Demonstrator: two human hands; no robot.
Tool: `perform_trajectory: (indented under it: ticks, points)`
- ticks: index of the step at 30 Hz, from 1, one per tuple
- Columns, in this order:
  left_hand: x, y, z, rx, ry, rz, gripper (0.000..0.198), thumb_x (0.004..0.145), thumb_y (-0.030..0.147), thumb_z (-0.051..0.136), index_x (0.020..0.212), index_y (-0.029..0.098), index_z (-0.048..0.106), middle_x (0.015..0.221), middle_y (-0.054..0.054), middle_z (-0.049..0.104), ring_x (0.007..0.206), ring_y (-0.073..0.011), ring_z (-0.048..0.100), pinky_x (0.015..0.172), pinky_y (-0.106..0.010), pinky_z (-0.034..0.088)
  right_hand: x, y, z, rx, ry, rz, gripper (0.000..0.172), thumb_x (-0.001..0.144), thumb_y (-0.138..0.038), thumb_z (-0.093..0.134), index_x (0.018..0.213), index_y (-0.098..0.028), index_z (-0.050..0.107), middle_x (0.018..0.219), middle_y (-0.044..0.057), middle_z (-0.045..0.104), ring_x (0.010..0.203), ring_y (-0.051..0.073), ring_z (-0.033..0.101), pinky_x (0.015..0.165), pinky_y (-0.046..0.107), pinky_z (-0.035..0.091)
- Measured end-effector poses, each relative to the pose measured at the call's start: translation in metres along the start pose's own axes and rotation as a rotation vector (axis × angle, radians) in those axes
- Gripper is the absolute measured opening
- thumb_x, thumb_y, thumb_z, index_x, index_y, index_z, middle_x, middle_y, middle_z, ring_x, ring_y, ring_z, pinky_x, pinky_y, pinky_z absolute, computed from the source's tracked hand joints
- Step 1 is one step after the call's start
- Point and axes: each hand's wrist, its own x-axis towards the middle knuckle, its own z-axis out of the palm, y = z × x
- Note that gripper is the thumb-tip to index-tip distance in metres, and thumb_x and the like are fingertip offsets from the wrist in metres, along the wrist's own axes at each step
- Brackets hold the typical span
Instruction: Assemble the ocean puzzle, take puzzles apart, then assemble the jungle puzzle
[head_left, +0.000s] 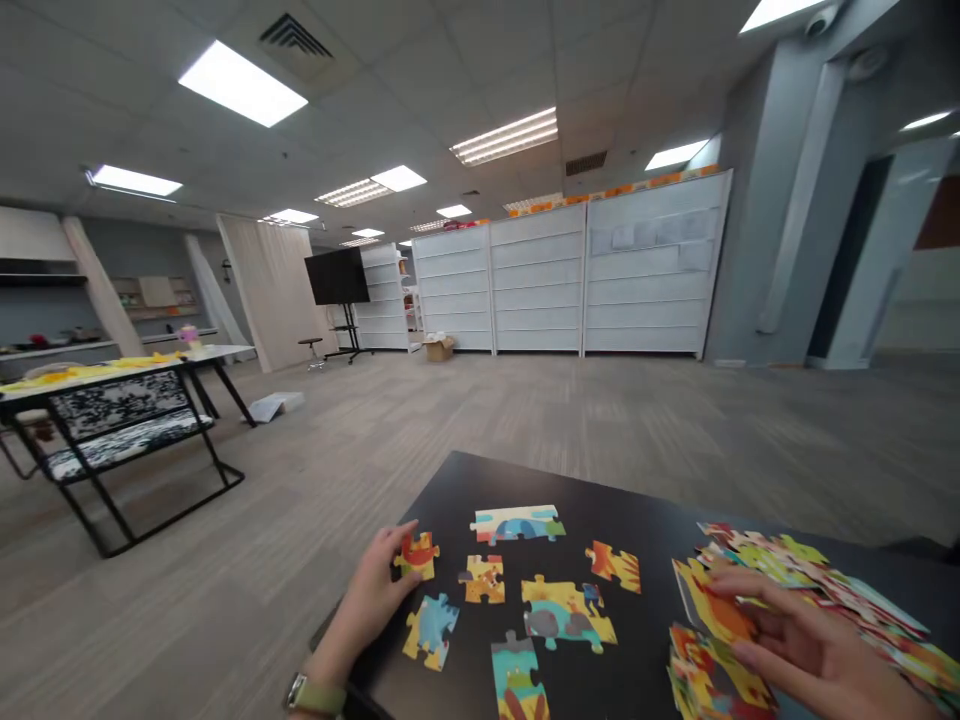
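My left hand (375,580) is at the left of the black table, thumb and forefinger on opposite edges of a red and yellow puzzle piece (420,556). My right hand (799,635) pinches a yellow and orange puzzle piece (711,600) above a stack of puzzle pieces (709,675). Between the hands lie a joined strip with blue shapes (517,524), a yellow piece with an animal (483,579), an orange striped piece (615,566) and a larger joined section (566,612). A light blue piece (433,630) and a green and teal section (517,675) lie nearer me.
A spread heap of puzzle pieces (817,575) covers the right side of the black table (450,490). Farther off stand a white table (127,368) with a patterned bench (127,440), a screen on a stand (337,276), white shelving panels (536,280) and a cardboard box (439,347).
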Motion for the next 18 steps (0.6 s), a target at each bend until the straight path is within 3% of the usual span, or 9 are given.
perform_trajectory:
  ticks: [4,6,8,10,14,18]
  points:
    - [-0.004,0.012,0.006,-0.203,0.055,-0.001,0.045,0.08,0.037,0.072,0.121,0.018,0.067,0.111,-0.009,0.07,0.099,-0.0263,0.069,0.085,-0.033,0.054,-0.003,-0.01,0.004,0.13,-0.16,0.089,0.057,0.069,-0.051,0.083,0.12,-0.031,0.07,0.136,0.015,0.066,0.122,0.039,0.065,0.095,0.047,0.061]
    - [-0.008,0.021,0.013,-0.316,0.076,-0.007,0.033,0.083,0.042,0.073,0.105,0.018,0.068,0.098,-0.006,0.072,0.09,-0.0241,0.07,0.078,-0.031,0.054,-0.004,-0.014,0.006,0.152,-0.174,0.082,0.057,0.071,-0.05,0.082,0.122,-0.029,0.066,0.136,0.015,0.065,0.123,0.037,0.065,0.095,0.044,0.061]
    - [-0.014,0.032,0.025,-0.438,0.097,-0.013,0.033,0.081,0.048,0.077,0.088,0.02,0.062,0.087,-0.002,0.07,0.079,-0.0207,0.069,0.071,-0.027,0.053,-0.006,-0.02,0.009,0.168,-0.161,0.067,0.056,0.072,-0.052,0.081,0.119,-0.028,0.064,0.127,0.015,0.069,0.119,0.035,0.067,0.094,0.043,0.06]
    - [-0.022,0.046,0.044,-0.558,0.101,-0.02,0.041,0.076,0.053,0.08,0.086,0.021,0.058,0.082,0.0,0.068,0.075,-0.0192,0.069,0.068,-0.027,0.053,-0.009,-0.03,0.012,0.181,-0.164,0.063,0.052,0.074,-0.055,0.079,0.115,-0.026,0.064,0.117,0.014,0.072,0.112,0.033,0.069,0.094,0.043,0.06]
    - [-0.043,0.086,0.099,-0.928,0.062,-0.186,0.069,0.066,0.051,0.089,0.123,0.025,0.059,0.091,-0.002,0.073,0.083,-0.0234,0.072,0.073,-0.031,0.057,-0.019,-0.054,0.016,0.152,-0.283,0.054,0.04,0.084,-0.057,0.07,0.103,-0.022,0.07,0.096,0.008,0.073,0.091,0.027,0.071,0.083,0.04,0.059]
    - [-0.062,0.126,0.145,-1.084,-0.07,-0.385,0.06,0.054,0.046,0.097,0.1,0.021,0.067,0.085,-0.002,0.074,0.082,-0.0249,0.074,0.075,-0.033,0.059,-0.031,-0.07,0.025,0.129,-0.32,0.121,0.051,0.088,-0.061,0.064,0.123,-0.024,0.069,0.09,0.005,0.068,0.071,0.018,0.065,0.062,0.031,0.055]
